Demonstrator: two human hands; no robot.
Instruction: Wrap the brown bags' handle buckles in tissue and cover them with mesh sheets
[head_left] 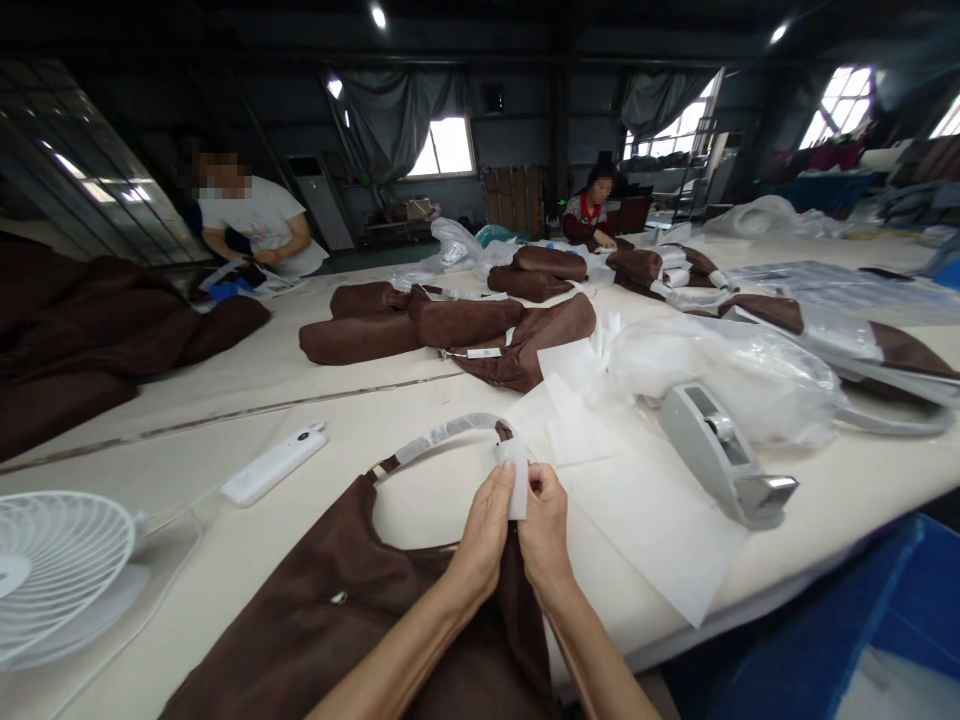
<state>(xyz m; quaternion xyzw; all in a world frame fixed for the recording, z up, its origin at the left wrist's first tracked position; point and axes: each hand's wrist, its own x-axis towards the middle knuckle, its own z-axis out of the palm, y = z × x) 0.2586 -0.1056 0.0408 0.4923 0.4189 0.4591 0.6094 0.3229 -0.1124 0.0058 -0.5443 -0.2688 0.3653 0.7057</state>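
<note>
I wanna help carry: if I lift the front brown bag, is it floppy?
Probably soft and floppy: the bag sags and creases. It probably won't roll, lying broad on the table. The wrapped handle may be stiffer, holding a curve.

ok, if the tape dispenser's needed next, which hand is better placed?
Right, I'd say: the right hand is on the side of the tape dispenser and nearer to it. The left hand has its thumb on the white strip and could probably steady it.

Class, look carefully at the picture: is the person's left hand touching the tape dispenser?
No, the left hand holds a white wrap on the brown bag, apart from the tape dispenser.
</note>
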